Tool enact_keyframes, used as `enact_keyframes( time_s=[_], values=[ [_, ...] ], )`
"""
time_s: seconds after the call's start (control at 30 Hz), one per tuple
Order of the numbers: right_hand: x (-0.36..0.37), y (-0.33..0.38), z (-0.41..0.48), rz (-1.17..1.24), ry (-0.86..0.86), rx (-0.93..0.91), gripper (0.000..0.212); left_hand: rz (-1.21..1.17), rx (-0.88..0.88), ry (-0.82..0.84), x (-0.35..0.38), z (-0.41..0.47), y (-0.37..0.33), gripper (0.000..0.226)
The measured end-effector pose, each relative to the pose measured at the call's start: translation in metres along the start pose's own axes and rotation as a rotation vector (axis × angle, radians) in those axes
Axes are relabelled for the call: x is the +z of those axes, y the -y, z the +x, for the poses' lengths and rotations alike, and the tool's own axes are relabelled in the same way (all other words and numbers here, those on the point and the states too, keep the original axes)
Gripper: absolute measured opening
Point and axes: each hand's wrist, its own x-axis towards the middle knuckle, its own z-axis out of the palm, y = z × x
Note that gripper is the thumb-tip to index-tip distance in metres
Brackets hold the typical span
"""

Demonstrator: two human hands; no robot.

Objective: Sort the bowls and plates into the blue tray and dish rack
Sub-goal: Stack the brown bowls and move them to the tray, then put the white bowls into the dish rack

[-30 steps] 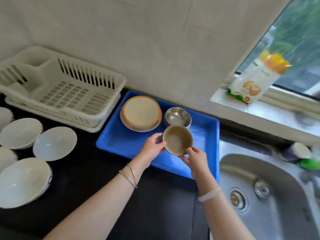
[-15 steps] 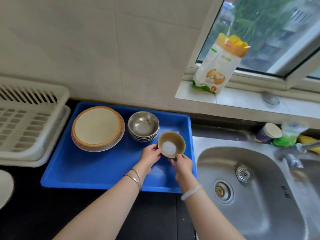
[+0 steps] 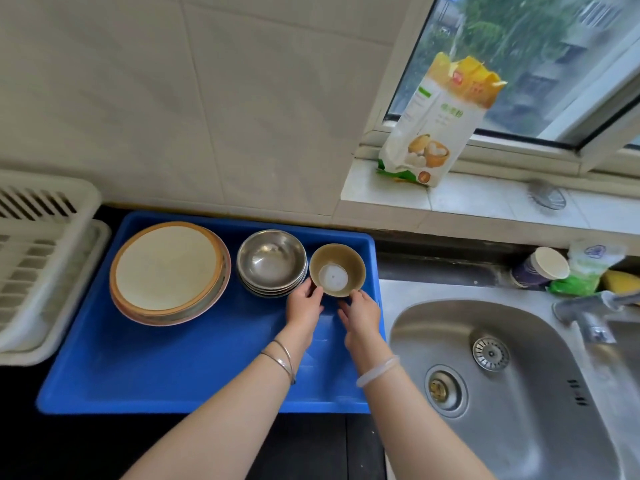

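Note:
A small brown bowl (image 3: 337, 268) with a pale bottom sits upright in the back right corner of the blue tray (image 3: 173, 368), beside a stack of steel bowls (image 3: 272, 261). My left hand (image 3: 304, 304) touches the bowl's near left edge and my right hand (image 3: 360, 311) its near right edge, fingers curled against it. A stack of beige, orange-rimmed plates (image 3: 168, 271) lies at the tray's back left. The white dish rack (image 3: 38, 265) stands left of the tray, partly cut off.
A steel sink (image 3: 502, 393) with a faucet (image 3: 588, 313) lies right of the tray. A paper cup (image 3: 540, 268) and a green packet (image 3: 585, 271) stand behind the sink. A flour bag (image 3: 440, 123) stands on the window sill. Black counter runs along the front.
Both hands carried the brown bowl back and right and lowered it into the tray's back right corner next to the steel bowls. The view swung right, away from the white bowls on the counter.

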Motion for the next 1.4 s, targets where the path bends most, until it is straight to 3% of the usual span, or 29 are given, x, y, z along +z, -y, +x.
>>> enact_keyframes(
  time_s=[0.33, 0.53, 0.63, 0.87, 1.17, 1.4],
  values=[
    [-0.003, 0.008, 0.002, -0.044, 0.053, 0.020, 0.016, 0.025, 0.021, -0.020, 0.007, 0.004, 0.001, 0.034],
    [-0.020, 0.008, -0.009, -0.113, 0.151, 0.011, 0.016, 0.198, 0.054, -0.016, -0.011, -0.011, 0.001, 0.043],
    [-0.034, 0.000, -0.023, -0.238, 0.212, -0.047, 0.030, 0.309, 0.097, -0.021, -0.033, -0.028, 0.003, 0.040],
    [-0.016, -0.029, -0.086, -0.548, 0.432, -0.238, 0.021, 0.500, 0.279, -0.127, -0.114, -0.100, -0.008, 0.028],
    [0.083, -0.106, -0.203, -0.943, 0.845, -0.515, 0.020, 0.560, 0.334, -0.661, -0.258, -0.214, 0.012, 0.025],
    [0.172, -0.167, -0.265, -1.274, 1.016, -0.657, 0.041, 0.680, 0.233, -1.152, -0.348, -0.267, 0.047, 0.029]
  ],
)
